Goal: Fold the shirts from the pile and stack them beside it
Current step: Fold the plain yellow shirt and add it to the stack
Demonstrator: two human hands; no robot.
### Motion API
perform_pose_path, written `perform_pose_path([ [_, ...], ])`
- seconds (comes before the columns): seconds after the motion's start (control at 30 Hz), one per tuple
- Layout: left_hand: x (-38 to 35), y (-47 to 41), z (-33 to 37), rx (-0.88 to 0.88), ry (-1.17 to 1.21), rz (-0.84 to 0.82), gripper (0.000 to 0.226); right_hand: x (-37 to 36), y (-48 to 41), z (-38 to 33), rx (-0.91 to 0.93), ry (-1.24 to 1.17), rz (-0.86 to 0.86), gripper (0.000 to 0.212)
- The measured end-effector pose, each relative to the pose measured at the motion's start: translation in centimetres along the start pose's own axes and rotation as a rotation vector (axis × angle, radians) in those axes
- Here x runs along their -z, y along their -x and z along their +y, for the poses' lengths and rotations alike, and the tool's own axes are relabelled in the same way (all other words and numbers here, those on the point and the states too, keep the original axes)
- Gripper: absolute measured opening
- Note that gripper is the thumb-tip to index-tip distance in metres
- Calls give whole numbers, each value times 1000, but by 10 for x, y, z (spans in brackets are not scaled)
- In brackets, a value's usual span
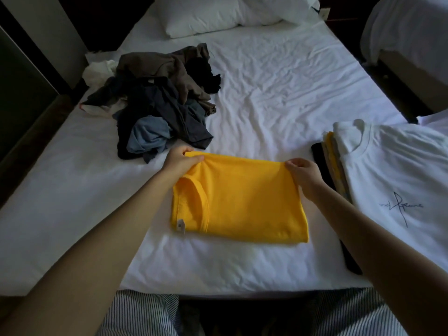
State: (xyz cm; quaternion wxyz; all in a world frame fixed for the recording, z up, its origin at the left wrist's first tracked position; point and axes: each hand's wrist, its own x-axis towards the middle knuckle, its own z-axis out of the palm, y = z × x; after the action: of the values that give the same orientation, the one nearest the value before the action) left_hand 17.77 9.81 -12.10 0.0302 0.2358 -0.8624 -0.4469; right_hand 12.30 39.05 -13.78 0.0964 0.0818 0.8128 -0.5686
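A yellow shirt (242, 202) lies folded into a rectangle on the white bed, its collar and label at the left. My left hand (180, 162) pinches its far left corner and my right hand (303, 173) pinches its far right corner, lifting the far edge slightly. A pile of unfolded dark, brown and blue shirts (160, 103) sits further back on the left. To the right rests a stack of folded shirts (339, 166) with a white shirt (397, 175) bearing a dark signature print on top.
The bed sheet (291, 88) is wrinkled, with pillows (218, 13) at the head. A second bed (407, 32) stands at the right. Dark furniture lines the left side. My striped trousers show below the bed's near edge.
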Motion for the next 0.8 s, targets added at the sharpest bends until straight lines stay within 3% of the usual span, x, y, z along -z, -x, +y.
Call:
perform_pose_path([
  [0.07,-9,-4,1,82,11,108,9,-2,-1,1,-63,-46,37,16],
  [0.13,-16,3,-5,144,-83,200,34,-2,2,6,-87,-52,68,31],
  [0.23,-26,42,-18,72,-105,452,46,0,28,19,-59,-114,121,41],
  [0.3,-34,79,-33,7,-24,535,47,2,56,35,-4,-116,160,41],
  [0.47,-35,145,-64,51,127,373,39,12,109,64,61,-132,189,34],
  [0.63,-16,157,-74,145,-68,190,31,24,130,65,42,20,91,26],
  [0.73,-6,159,-71,119,149,200,32,27,136,62,27,24,4,3],
  [0.8,2,160,-71,105,227,232,22,34,138,55,26,-66,-20,16],
])
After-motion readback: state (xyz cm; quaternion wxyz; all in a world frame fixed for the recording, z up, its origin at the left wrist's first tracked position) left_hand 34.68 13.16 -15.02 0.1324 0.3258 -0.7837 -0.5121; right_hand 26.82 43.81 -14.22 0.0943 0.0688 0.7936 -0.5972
